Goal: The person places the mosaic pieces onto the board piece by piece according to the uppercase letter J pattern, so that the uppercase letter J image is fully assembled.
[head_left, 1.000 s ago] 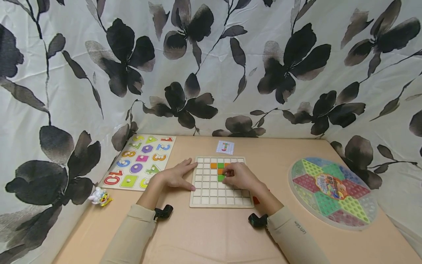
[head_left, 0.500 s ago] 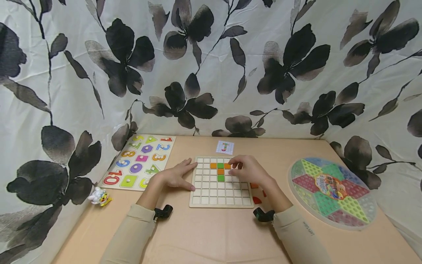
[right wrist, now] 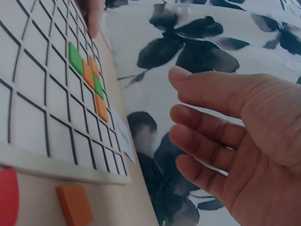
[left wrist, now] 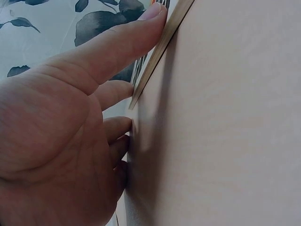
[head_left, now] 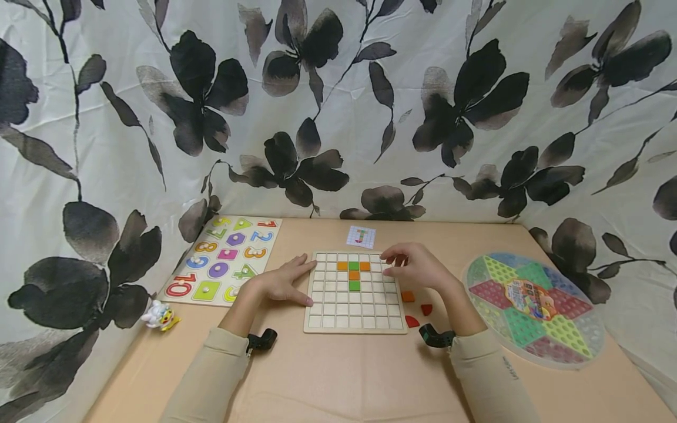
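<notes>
A pale grid board lies mid-table with orange and green square tiles set in its cells. Three orange tiles and two green ones form a T-like shape, among them a green tile at its foot. My left hand rests at the board's left edge, thumb and fingertips against the rim, fingers spread. Over the board's right edge hovers my right hand, holding nothing, its fingers loosely bent and apart from the thumb. Beside the board are an orange tile and red pieces.
Behind the board lies a small pattern card. A number-and-shape puzzle board is at the left, with a small toy figure near it. At the right sits a round checkers board. A floral curtain hangs behind.
My right hand has let go of an orange tile in the grid's upper row and drawn back to the right, uncovering the loose pieces. My left hand has stayed in place.
</notes>
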A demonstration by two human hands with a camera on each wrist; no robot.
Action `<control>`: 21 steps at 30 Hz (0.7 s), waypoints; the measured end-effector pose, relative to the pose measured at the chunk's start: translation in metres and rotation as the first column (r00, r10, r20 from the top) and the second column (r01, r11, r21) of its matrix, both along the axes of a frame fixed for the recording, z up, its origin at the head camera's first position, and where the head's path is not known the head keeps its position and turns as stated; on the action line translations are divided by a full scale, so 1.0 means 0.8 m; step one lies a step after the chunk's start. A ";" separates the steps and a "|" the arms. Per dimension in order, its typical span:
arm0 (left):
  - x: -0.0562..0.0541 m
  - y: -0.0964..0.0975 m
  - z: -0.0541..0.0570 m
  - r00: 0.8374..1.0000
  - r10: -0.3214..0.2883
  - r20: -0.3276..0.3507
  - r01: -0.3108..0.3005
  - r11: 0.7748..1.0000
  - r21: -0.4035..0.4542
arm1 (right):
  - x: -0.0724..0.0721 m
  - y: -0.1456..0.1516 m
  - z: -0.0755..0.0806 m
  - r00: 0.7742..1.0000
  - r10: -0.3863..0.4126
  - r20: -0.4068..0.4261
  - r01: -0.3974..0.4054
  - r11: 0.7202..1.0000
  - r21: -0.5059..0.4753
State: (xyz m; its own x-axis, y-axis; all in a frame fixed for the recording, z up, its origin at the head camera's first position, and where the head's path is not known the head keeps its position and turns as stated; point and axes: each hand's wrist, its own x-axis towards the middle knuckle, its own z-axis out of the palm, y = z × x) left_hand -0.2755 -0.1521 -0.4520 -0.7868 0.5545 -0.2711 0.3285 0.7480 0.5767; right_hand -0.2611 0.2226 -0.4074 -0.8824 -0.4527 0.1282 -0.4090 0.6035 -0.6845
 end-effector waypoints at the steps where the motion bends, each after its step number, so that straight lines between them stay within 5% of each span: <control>1: 0.000 0.000 0.000 1.000 0.002 0.003 -0.002 1.000 0.002 | -0.001 0.003 0.000 1.000 0.008 0.005 -0.008 1.000 0.000; 12: 0.002 0.000 0.001 1.000 0.004 0.006 -0.004 1.000 0.005 | -0.006 0.030 -0.003 0.999 0.043 0.023 -0.043 0.999 0.009; 21: 0.002 0.000 0.001 1.000 0.003 -0.001 -0.003 1.000 0.006 | -0.007 0.041 -0.009 0.987 0.038 0.158 -0.050 0.996 0.072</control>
